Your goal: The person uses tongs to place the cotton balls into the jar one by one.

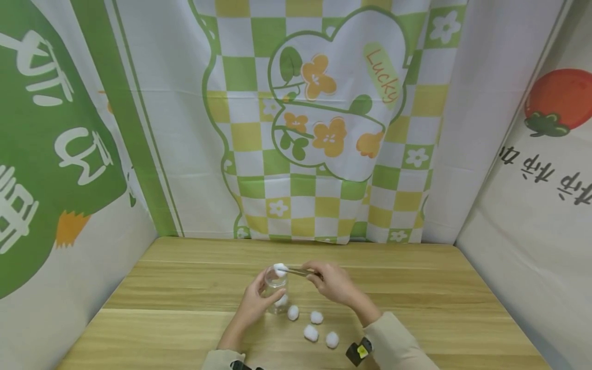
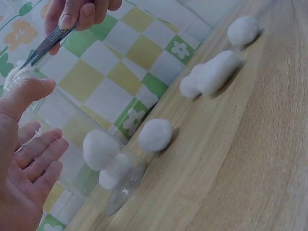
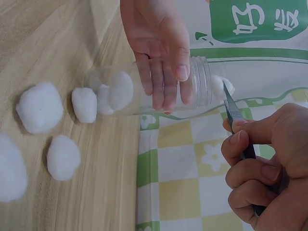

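Note:
A clear, open-mouthed jar (image 1: 276,282) stands upright on the table, and my left hand (image 1: 256,300) holds it with the thumb on one side and the fingers round the other. Inside, near the bottom, lie white cotton balls (image 3: 120,90). My right hand (image 1: 334,282) pinches a pair of metal tweezers (image 3: 234,113). Their tips grip another cotton ball (image 1: 279,270) right at the jar's mouth; in the right wrist view this ball (image 3: 220,87) is just outside the rim. In the left wrist view my left thumb partly covers it.
Several loose cotton balls (image 1: 311,333) lie on the wooden table (image 1: 185,288) to the right of the jar and nearer to me. A black wrist camera (image 1: 359,351) sits by the right sleeve. Patterned curtains (image 1: 324,205) hang behind the table's far edge.

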The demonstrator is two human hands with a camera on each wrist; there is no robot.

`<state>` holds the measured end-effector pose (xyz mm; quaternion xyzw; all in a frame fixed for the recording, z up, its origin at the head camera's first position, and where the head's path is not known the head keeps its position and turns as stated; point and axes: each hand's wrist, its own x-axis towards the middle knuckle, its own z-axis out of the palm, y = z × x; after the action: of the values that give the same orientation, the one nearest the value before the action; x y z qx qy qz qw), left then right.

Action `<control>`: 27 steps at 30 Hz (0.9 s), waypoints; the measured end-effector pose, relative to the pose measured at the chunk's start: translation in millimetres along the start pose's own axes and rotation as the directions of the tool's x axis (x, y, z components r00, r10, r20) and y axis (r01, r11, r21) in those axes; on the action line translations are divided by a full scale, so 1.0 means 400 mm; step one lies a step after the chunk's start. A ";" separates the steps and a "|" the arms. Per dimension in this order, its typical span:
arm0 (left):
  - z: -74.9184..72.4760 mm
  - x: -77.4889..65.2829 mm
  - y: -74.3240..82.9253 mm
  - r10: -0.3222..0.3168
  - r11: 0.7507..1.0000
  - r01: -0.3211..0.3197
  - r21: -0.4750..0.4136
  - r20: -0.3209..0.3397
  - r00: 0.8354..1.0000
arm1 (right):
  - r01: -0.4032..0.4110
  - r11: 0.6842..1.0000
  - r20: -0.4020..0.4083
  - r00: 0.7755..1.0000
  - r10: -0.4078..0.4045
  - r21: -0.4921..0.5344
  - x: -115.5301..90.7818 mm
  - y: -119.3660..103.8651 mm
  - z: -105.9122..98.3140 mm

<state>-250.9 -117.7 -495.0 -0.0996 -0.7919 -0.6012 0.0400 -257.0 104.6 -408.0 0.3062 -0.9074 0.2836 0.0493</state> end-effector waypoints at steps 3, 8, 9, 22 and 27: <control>0.000 -0.001 0.000 -0.002 1.000 0.002 0.005 0.002 1.000 | -0.006 1.000 0.005 1.000 0.006 -0.003 0.001 -0.003 0.004; -0.002 -0.001 0.000 -0.007 1.000 0.007 0.007 0.009 1.000 | 0.002 1.000 0.014 1.000 -0.002 0.005 0.003 -0.005 0.013; -0.002 -0.001 0.000 -0.010 1.000 0.010 0.008 0.008 1.000 | 0.002 1.000 0.013 1.000 -0.002 0.003 0.004 -0.005 0.015; -0.002 0.001 0.001 -0.035 0.999 0.035 0.004 0.006 0.999 | -0.006 1.000 0.041 0.999 0.006 -0.014 0.002 -0.012 0.018; -0.001 0.001 0.002 -0.028 1.000 0.028 0.005 0.001 1.000 | -0.014 1.000 0.056 0.998 0.015 -0.006 -0.001 -0.010 0.016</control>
<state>-251.1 -117.9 -494.1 -0.0886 -0.7948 -0.5996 0.0315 -253.9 98.7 -411.3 0.3073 -0.9114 0.2728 0.0225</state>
